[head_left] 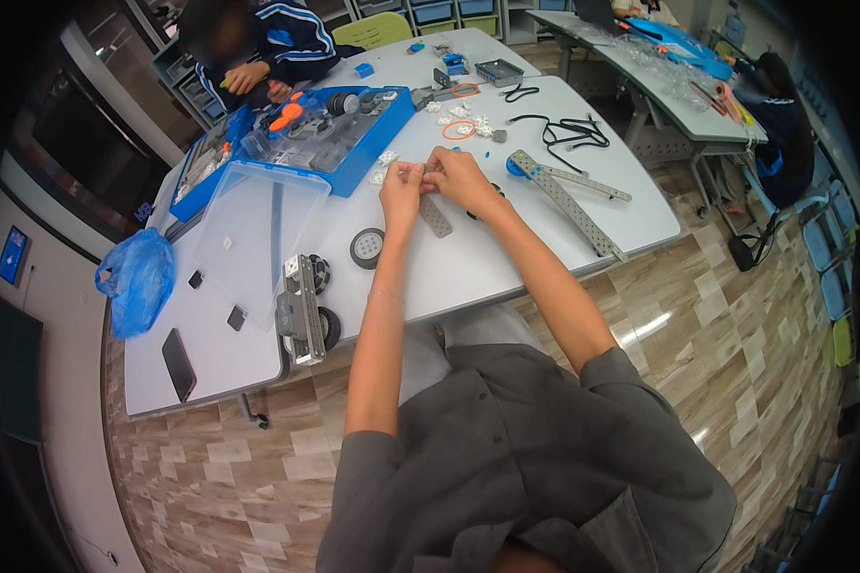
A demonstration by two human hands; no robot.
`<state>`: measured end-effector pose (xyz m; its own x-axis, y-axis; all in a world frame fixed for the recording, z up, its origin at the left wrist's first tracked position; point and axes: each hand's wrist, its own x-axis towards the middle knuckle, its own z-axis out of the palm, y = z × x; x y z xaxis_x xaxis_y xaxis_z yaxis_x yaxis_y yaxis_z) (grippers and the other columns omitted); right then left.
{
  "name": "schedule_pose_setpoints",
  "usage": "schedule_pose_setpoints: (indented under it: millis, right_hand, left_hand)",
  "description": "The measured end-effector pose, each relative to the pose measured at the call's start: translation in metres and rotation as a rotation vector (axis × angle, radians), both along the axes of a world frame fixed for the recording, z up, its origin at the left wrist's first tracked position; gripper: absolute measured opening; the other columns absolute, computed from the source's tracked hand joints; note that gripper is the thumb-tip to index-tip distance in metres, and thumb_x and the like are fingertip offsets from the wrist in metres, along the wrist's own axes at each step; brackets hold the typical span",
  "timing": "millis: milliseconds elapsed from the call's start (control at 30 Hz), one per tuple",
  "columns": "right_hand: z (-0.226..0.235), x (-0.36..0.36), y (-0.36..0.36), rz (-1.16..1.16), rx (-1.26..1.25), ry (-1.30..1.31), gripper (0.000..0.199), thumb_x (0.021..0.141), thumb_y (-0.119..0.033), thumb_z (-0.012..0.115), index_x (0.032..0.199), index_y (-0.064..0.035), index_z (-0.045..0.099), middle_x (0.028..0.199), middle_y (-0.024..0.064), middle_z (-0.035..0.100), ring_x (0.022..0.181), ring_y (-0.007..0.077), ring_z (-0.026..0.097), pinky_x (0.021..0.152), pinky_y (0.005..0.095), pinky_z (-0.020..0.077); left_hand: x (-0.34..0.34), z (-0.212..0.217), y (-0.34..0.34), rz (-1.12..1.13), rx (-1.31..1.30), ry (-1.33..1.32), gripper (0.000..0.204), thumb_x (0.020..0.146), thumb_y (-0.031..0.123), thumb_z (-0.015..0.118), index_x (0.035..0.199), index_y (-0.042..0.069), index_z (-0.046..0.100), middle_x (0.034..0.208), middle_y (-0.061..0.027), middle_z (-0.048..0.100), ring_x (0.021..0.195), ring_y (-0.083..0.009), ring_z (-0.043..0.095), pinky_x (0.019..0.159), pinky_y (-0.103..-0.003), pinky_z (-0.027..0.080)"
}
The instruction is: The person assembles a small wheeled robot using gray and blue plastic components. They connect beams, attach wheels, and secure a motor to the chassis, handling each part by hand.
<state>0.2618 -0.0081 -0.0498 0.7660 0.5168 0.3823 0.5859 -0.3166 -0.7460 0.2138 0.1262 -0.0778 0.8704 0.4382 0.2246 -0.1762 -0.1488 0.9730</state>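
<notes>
Over the white table, my left hand (402, 197) and my right hand (461, 180) meet with fingers pinched on a grey building beam (437, 218). Its near end sticks out below my fingers. Whatever lies between the fingertips is too small to make out. A wheel with a grey hub (366, 247) lies beside my left wrist. Part of a dark round piece (496, 190) shows by my right wrist. Small white connector pieces (387, 160) are scattered just beyond my hands. To the right lie long grey beams (569, 205) joined at a blue part.
A blue tray of parts (392, 124) and its clear lid (258, 224) stand on the left. A wheeled grey assembly (303, 310) sits at the near edge, with a phone (178, 364) and blue plastic bag (136, 280) further left. Black cables (569, 132) lie far right. Another person (268, 48) works across the table.
</notes>
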Motion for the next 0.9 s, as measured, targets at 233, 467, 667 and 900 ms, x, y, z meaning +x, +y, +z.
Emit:
schedule_pose_setpoints:
  millis: [233, 467, 667, 900]
  right_hand:
    - [-0.005, 0.004, -0.004, -0.030, 0.237, 0.113, 0.019, 0.089, -0.008, 0.066, 0.103, 0.0051, 0.066, 0.091, 0.0176, 0.072, 0.077, 0.0245, 0.070, 0.069, 0.0343, 0.0545]
    - [0.006, 0.011, -0.018, 0.223, 0.434, 0.516, 0.024, 0.093, -0.011, 0.065, 0.112, 0.0032, 0.068, 0.087, 0.0045, 0.068, 0.069, 0.0080, 0.057, 0.063, 0.0213, 0.0459]
    - [0.008, 0.011, -0.021, 0.245, 0.426, 0.490, 0.021, 0.091, -0.013, 0.068, 0.107, 0.0011, 0.071, 0.085, 0.0023, 0.067, 0.067, 0.0064, 0.054, 0.061, 0.0203, 0.0438]
    - [0.009, 0.006, -0.020, 0.043, 0.265, 0.152, 0.018, 0.086, -0.014, 0.071, 0.096, 0.0007, 0.073, 0.078, 0.0046, 0.071, 0.070, 0.0089, 0.065, 0.064, 0.0231, 0.0506]
  left_hand:
    - [-0.008, 0.002, -0.002, -0.095, -0.074, -0.102, 0.021, 0.098, 0.013, 0.062, 0.111, -0.003, 0.059, 0.098, -0.0135, 0.068, 0.084, -0.0187, 0.070, 0.075, -0.028, 0.056]
    - [-0.011, 0.006, 0.003, -0.256, -0.516, -0.068, 0.020, 0.099, 0.010, 0.059, 0.114, -0.004, 0.058, 0.104, -0.0142, 0.065, 0.093, -0.0183, 0.066, 0.086, -0.028, 0.056]
    - [-0.017, 0.013, 0.003, -0.451, -0.745, -0.041, 0.021, 0.100, 0.007, 0.057, 0.117, -0.006, 0.056, 0.110, -0.0161, 0.064, 0.100, -0.0199, 0.066, 0.089, -0.027, 0.056]
    - [-0.024, 0.026, -0.006, -0.396, -0.674, -0.001, 0.032, 0.103, 0.023, 0.056, 0.120, -0.005, 0.058, 0.108, -0.0135, 0.065, 0.100, -0.0197, 0.065, 0.089, -0.030, 0.055]
